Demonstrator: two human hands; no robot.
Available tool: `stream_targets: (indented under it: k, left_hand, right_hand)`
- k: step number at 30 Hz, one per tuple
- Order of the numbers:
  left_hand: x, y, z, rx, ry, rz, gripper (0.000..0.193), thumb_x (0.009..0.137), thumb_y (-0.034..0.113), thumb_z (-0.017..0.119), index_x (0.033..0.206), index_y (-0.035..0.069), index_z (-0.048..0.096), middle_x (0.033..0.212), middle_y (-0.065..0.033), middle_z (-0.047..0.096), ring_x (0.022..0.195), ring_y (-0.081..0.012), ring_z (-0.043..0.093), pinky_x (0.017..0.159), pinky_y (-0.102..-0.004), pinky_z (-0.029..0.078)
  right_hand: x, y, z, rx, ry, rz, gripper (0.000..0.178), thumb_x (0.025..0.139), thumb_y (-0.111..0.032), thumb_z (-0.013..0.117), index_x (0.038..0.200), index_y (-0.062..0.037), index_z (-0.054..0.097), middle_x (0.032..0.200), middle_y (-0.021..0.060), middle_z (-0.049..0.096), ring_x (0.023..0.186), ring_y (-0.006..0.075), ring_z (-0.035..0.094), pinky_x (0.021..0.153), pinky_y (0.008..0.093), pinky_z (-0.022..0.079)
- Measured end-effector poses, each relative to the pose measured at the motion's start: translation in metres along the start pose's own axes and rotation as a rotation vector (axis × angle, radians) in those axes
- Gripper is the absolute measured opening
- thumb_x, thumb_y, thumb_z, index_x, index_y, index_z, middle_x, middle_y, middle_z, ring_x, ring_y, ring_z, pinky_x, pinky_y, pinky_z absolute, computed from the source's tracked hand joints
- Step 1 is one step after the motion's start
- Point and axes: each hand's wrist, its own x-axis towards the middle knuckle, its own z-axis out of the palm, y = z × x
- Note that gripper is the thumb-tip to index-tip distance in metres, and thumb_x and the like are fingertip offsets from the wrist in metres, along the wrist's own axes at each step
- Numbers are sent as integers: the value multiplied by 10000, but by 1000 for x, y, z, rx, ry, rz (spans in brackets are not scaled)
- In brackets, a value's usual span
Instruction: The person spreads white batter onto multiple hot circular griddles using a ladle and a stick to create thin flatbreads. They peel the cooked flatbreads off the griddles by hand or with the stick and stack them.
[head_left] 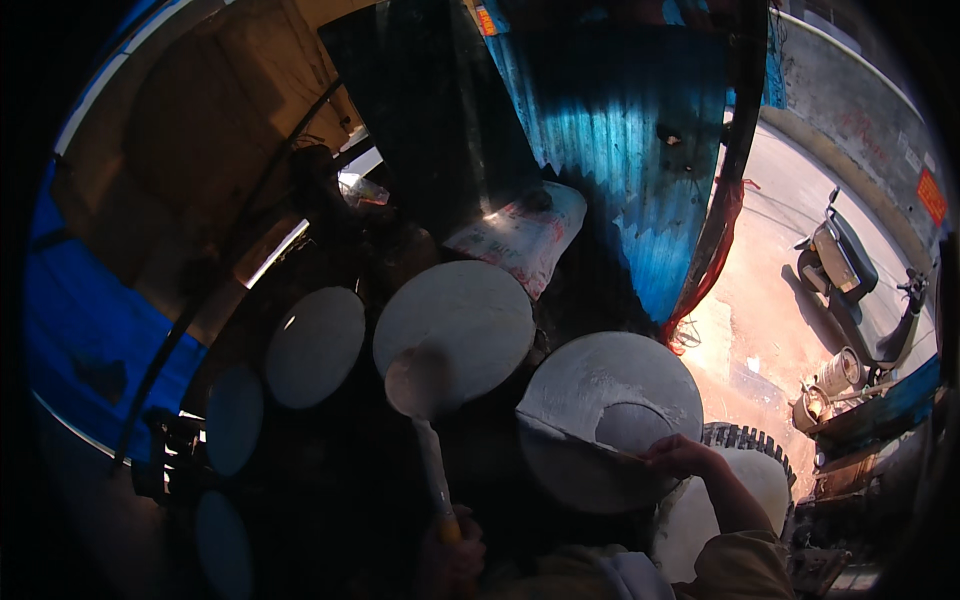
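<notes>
My left hand [455, 555], in deep shade at the lower middle, is closed round the yellow handle of a long ladle-like tool [433, 465]. Its round head lies over the near-left edge of a large round white disc [465, 315]; whether they touch I cannot tell. To the right, my right hand [685, 457] is pinched at the near-right part of another round white disc [560, 385]. A thin pale line runs leftward from its fingers across that disc; it could be a stick or a lifted edge. A smaller curved outline shows beside the fingers.
More round discs [316, 347] curve away on the left. A printed bag [530, 235] lies behind the middle disc, before blue corrugated sheeting [600, 130]. A white-topped round thing with a ridged rim [750, 480] stands at my right. Outside are a scooter [845, 270] and buckets [840, 370].
</notes>
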Motion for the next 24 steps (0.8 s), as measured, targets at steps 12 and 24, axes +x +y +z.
stream_targets:
  k: [12, 24]
  left_hand:
    - [3, -10, -7, -39, -97, -22, 425, 814, 66, 539, 1213, 82, 392, 781, -57, 462, 489, -80, 405, 407, -192, 380]
    - [17, -38, 0, -41, -28, -166, 469, 785, -10, 532, 1223, 98, 403, 766, -62, 468, 484, -86, 412, 397, -216, 383]
  right_hand:
    - [12, -13, -22, -146, -104, 84, 188, 759, -106, 684, 937, -57, 652, 580, -32, 537, 418, 41, 426, 358, 204, 295]
    - [11, -9, -17, -243, 34, -31, 204, 729, -133, 721, 910, -49, 678, 642, -41, 591, 483, 24, 446, 417, 200, 331]
